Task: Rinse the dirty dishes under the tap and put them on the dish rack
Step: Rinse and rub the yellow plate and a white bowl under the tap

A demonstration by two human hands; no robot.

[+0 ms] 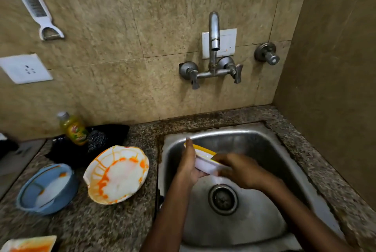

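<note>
Over the steel sink [264,150] my left hand [188,166] grips a white dish with a yellow rim [204,160] from its left end, thumb pointing up. My right hand [238,168] lies over the dish's right side, fingers curled on it. The tap [214,33] stands on the wall above; no water is visible from its spout. On the counter to the left lie a white plate smeared with orange sauce [117,174] and a blue bowl [46,188] with orange traces. A third stained dish [28,244] shows at the bottom left corner.
A dish soap bottle [73,128] and a dark scrubber [97,139] stand behind the plate on black cloth. A grater [30,1] hangs on the wall, with a socket [25,68] below. A valve knob [267,54] sticks out right of the tap. The drain [222,198] lies below my hands.
</note>
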